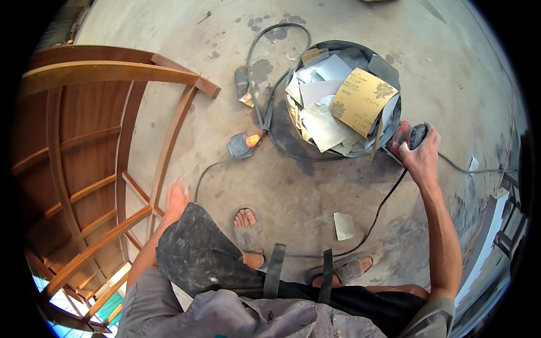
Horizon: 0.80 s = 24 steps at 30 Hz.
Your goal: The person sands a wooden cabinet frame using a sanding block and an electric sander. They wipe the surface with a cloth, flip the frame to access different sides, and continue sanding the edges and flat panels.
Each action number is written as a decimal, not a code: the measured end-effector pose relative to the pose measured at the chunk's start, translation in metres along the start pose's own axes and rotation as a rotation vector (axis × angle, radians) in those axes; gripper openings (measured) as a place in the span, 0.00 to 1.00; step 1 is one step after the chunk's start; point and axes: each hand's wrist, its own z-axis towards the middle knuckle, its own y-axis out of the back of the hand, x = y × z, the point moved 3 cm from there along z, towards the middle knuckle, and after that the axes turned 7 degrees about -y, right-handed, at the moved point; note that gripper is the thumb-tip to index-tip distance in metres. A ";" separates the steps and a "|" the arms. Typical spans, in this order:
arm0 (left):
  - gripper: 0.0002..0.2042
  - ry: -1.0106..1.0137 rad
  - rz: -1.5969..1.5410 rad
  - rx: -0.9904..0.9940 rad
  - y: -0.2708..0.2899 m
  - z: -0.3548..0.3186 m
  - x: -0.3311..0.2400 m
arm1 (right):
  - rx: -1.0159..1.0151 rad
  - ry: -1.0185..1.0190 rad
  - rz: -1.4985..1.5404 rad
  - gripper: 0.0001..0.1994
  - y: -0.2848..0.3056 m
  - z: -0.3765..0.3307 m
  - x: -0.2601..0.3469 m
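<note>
My right hand (424, 159) is wrapped round a red and black electric sander (401, 137), held low beside the right edge of a round black tub (398, 112). Sandpaper scraps fill the tub, with a gold-backed sheet of sandpaper (362, 100) on top. From the sander a black cord (376, 213) curves back past my feet. My left hand (177, 194) is on the left, near a slat of the brown wooden frame (169, 141). Motion blurs its fingers, and I cannot see anything in it.
A grey and orange plug connector (242, 145) lies on the concrete floor with a looped dark cable (249, 62). Close by sits a small dark block (243, 87). A loose sandpaper piece (344, 226) lies ahead of my right sandal (352, 270). Along the right edge runs a white bar (484, 242).
</note>
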 end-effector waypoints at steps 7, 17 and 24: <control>0.15 -0.489 -0.398 -0.138 -0.003 0.187 -0.207 | 0.030 -0.044 0.000 0.40 -0.001 -0.004 0.009; 0.15 -0.258 -0.107 0.138 -0.040 0.208 -0.236 | 0.011 -0.004 -0.024 0.41 -0.004 -0.006 0.002; 0.12 -0.424 -0.124 0.079 -0.057 0.183 -0.189 | -0.010 0.027 -0.025 0.41 -0.008 0.004 0.001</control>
